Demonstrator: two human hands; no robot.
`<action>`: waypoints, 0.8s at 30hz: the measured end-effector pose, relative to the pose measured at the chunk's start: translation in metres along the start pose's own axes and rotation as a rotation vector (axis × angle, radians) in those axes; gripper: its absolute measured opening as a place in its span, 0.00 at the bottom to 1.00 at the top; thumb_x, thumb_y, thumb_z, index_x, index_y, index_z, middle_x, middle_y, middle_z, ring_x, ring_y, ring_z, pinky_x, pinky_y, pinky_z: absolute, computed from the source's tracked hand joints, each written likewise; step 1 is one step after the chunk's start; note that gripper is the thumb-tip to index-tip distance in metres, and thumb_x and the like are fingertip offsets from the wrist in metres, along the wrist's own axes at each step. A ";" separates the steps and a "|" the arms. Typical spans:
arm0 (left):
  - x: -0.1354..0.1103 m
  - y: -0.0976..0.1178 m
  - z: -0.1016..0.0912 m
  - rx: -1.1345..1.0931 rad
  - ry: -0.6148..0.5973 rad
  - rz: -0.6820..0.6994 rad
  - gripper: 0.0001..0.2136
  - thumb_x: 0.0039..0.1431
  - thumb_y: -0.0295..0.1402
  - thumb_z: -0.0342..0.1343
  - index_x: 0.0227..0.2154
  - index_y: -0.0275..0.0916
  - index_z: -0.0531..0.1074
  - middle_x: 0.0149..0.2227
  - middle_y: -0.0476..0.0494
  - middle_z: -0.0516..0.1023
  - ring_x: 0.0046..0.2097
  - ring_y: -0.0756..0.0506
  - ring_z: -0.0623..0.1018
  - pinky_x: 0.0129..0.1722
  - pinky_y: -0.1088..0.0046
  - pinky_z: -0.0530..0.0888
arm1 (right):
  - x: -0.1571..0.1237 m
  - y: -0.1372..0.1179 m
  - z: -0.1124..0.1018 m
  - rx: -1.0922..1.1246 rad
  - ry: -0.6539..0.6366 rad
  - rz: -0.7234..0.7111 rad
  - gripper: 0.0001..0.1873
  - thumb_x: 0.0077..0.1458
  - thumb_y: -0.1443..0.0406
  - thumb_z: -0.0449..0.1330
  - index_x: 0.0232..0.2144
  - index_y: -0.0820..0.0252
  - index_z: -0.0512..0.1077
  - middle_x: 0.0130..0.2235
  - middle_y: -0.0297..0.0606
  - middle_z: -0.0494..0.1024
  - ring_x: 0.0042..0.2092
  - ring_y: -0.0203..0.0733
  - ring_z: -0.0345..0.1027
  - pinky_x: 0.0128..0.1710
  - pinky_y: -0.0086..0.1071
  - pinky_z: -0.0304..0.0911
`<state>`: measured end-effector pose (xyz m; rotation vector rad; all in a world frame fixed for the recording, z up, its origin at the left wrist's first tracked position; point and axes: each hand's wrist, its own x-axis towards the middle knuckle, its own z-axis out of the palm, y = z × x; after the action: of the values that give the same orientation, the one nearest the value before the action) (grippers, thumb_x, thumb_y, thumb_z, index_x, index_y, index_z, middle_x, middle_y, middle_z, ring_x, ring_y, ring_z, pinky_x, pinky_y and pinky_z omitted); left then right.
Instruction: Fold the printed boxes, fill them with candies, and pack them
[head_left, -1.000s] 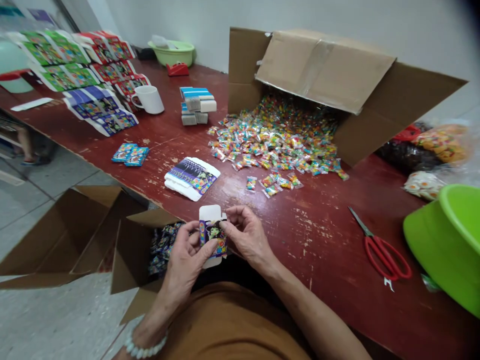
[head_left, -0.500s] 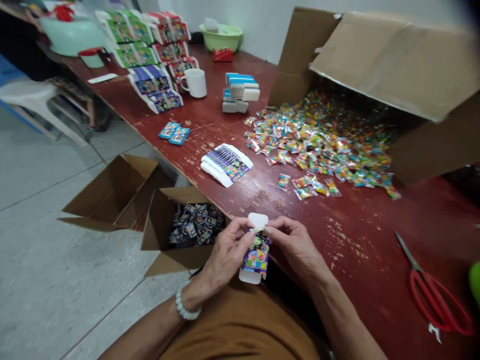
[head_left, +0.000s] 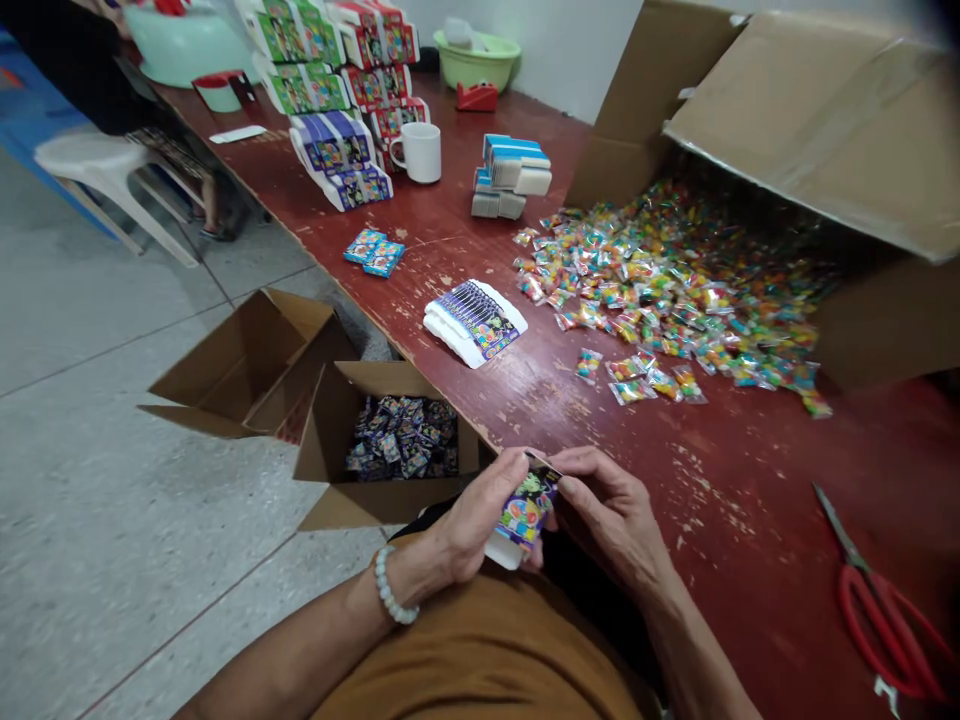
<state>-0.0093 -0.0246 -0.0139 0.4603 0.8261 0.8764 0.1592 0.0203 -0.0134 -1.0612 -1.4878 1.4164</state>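
A small purple printed carton (head_left: pixel 523 508) is held between both hands at the near edge of the red table (head_left: pixel 720 480). My left hand (head_left: pixel 471 520), with a bead bracelet at the wrist, wraps round its left side. My right hand (head_left: pixel 611 515) pinches its top right end, where the top flap is folded down. A white flap sticks out at the carton's bottom end. Below the table edge stands an open cardboard box (head_left: pixel 390 450) holding several similar purple cartons.
A stack of flat purple cartons (head_left: pixel 476 322) lies ahead. A heap of small candy packets (head_left: pixel 660 290) spills from a big tipped cardboard box (head_left: pixel 810 130). Red scissors (head_left: pixel 885 610) lie right. An empty box (head_left: pixel 240 365) sits on the floor. Mug (head_left: pixel 421 152), stacked packs (head_left: pixel 330 90) far left.
The carton's white top flap stood up before and is now folded down. The view has swung left and downward, bringing the floor boxes into sight.
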 end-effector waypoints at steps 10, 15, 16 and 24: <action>-0.003 0.016 -0.005 0.222 0.139 0.087 0.36 0.61 0.63 0.42 0.53 0.35 0.73 0.24 0.46 0.76 0.17 0.52 0.71 0.18 0.79 0.65 | 0.015 -0.011 0.015 0.274 -0.220 0.155 0.12 0.57 0.56 0.67 0.39 0.55 0.80 0.42 0.39 0.80 0.28 0.36 0.72 0.31 0.34 0.69; -0.001 0.013 -0.006 0.248 0.170 0.084 0.34 0.62 0.61 0.43 0.48 0.34 0.76 0.23 0.46 0.75 0.18 0.51 0.72 0.18 0.79 0.64 | 0.017 -0.017 0.013 0.095 -0.186 0.162 0.12 0.55 0.58 0.68 0.39 0.57 0.81 0.33 0.37 0.81 0.28 0.36 0.72 0.30 0.31 0.69; 0.000 0.012 -0.007 0.255 0.170 0.080 0.34 0.62 0.62 0.43 0.43 0.33 0.77 0.23 0.45 0.75 0.18 0.51 0.72 0.18 0.78 0.64 | 0.018 -0.017 0.014 0.076 -0.175 0.170 0.12 0.55 0.58 0.68 0.38 0.58 0.81 0.32 0.37 0.81 0.27 0.35 0.72 0.29 0.30 0.68; 0.002 0.009 -0.018 0.349 0.192 0.066 0.36 0.59 0.65 0.42 0.24 0.33 0.76 0.21 0.41 0.76 0.17 0.51 0.71 0.19 0.76 0.64 | 0.025 -0.010 0.025 0.250 -0.107 0.287 0.16 0.50 0.55 0.70 0.32 0.62 0.77 0.27 0.35 0.80 0.22 0.35 0.72 0.23 0.28 0.66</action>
<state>-0.0272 -0.0173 -0.0197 0.7197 1.1537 0.8480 0.1273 0.0355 -0.0043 -1.0850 -1.2237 1.8321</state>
